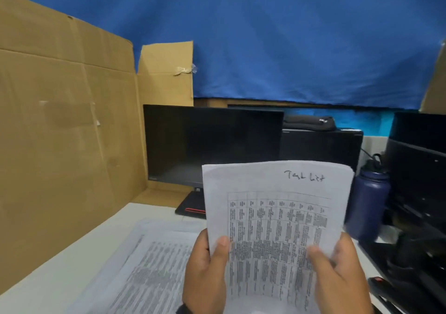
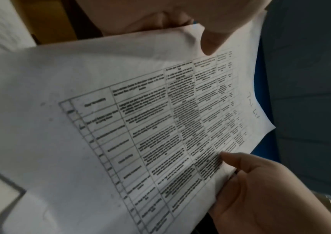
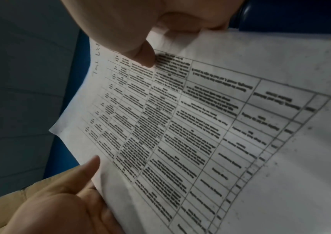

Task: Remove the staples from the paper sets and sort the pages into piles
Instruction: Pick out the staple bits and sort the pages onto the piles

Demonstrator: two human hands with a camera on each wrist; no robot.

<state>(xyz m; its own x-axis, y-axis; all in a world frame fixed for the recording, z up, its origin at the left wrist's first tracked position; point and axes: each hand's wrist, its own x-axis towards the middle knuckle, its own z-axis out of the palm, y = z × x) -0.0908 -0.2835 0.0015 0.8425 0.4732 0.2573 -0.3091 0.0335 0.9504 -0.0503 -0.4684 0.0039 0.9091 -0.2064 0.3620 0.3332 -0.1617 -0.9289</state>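
I hold a paper set (image 1: 277, 205) upright in front of me, printed with a table and headed "Task List" in handwriting. My left hand (image 1: 210, 263) grips its lower left edge, thumb on the front. My right hand (image 1: 335, 268) grips the lower right edge the same way. The left wrist view shows the printed sheet (image 2: 120, 126) under my left thumb (image 2: 210, 44), with the right hand (image 2: 260, 190) opposite. The right wrist view shows the same sheet (image 3: 200, 126), the right thumb (image 3: 140, 53) and the left hand (image 3: 60, 197). No staple shows in any view.
More printed pages (image 1: 149, 265) lie flat on the white table (image 1: 60, 277) under my hands. A dark monitor (image 1: 212, 144) stands behind, cardboard (image 1: 67, 120) walls the left side. A blue bottle (image 1: 366, 205) and a black-and-red tool (image 1: 376, 281) sit at the right.
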